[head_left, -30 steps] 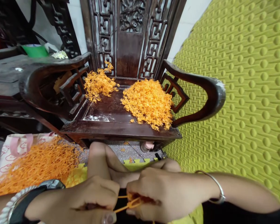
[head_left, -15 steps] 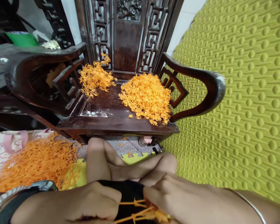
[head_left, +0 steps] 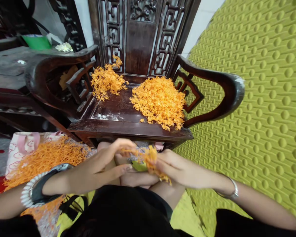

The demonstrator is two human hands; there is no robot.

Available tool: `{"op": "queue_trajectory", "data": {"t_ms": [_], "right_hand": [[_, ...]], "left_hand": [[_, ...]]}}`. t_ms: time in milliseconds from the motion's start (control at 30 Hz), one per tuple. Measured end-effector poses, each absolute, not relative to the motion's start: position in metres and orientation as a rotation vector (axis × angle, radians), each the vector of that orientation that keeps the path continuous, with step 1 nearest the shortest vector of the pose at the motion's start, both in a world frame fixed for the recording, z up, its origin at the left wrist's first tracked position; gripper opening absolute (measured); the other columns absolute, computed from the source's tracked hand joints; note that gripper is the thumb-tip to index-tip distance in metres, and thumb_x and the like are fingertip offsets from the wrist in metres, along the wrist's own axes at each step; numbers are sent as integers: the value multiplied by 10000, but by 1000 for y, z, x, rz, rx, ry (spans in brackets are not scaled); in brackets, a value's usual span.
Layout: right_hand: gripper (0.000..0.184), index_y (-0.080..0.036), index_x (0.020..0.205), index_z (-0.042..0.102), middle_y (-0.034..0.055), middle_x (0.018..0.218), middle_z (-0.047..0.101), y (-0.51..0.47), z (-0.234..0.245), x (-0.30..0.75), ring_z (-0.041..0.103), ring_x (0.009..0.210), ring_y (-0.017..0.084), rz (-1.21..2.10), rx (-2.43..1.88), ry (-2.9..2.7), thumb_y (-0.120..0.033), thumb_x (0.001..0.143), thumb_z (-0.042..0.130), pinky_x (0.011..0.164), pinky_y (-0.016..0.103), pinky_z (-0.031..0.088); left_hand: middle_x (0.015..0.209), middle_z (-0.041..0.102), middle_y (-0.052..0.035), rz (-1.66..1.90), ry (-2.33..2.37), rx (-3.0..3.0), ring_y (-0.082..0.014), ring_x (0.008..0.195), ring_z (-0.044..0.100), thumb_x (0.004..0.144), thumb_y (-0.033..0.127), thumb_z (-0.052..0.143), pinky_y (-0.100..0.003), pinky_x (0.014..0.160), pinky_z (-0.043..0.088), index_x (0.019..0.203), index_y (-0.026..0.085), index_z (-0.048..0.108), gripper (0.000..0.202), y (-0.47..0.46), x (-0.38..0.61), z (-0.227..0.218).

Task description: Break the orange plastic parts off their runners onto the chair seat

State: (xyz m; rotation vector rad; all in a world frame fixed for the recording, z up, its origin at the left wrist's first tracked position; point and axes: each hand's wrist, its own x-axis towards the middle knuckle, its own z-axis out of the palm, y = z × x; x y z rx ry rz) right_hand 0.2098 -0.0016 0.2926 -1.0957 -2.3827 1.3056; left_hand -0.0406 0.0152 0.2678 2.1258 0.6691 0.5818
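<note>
Over my crossed legs, my right hand (head_left: pixel 174 168) is closed on a small bunch of orange knotted strands (head_left: pixel 151 159), whose loose ends hang below the fingers. A stretch of the strands runs left to my left hand (head_left: pixel 111 161), where the curled fingers hook it. My left thumb stands apart from those fingers, and motion blurs the strands there. Ahead on the dark wooden chair (head_left: pixel 115 107) lie a large heap of small orange knotted pieces (head_left: pixel 160 102) and a smaller, looser orange heap (head_left: pixel 107 82).
Long orange strands (head_left: pixel 61 153) spill over a white bag with pink handles (head_left: pixel 21 144) at left. A yellow-green bumpy mat (head_left: pixel 268 138) stands along the right side. On the dark side table (head_left: pixel 5 64) is a green bowl (head_left: pixel 37 42). One chair armrest (head_left: pixel 233 92) curves toward the mat.
Both hands have moved up and forward from my lap, bringing the orange strands with them. The strands, stretched between two closed hands before, are now bunched mostly at my right hand. My left thumb has opened away.
</note>
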Motion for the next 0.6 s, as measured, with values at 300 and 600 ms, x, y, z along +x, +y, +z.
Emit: {"op": "queue_trajectory", "data": {"t_ms": [300, 600], "right_hand": [[295, -127, 861, 630, 40, 797, 635, 15, 251, 194, 580, 702, 138, 1956, -1121, -1778, -302, 892, 395, 711, 280, 488], [445, -158, 1321, 396, 121, 1362, 466, 17, 253, 186, 353, 1321, 244, 227, -945, -2337, -174, 877, 424, 1123, 549, 174]], "left_hand": [[1169, 568, -135, 277, 891, 2700, -258, 1077, 531, 906, 183, 372, -419, 924, 444, 1222, 109, 483, 344, 26, -19, 258], [731, 662, -23, 172, 917, 2241, -151, 737, 601, 929, 312, 318, -295, 690, 471, 716, 165, 622, 398, 52, -14, 229]]}}
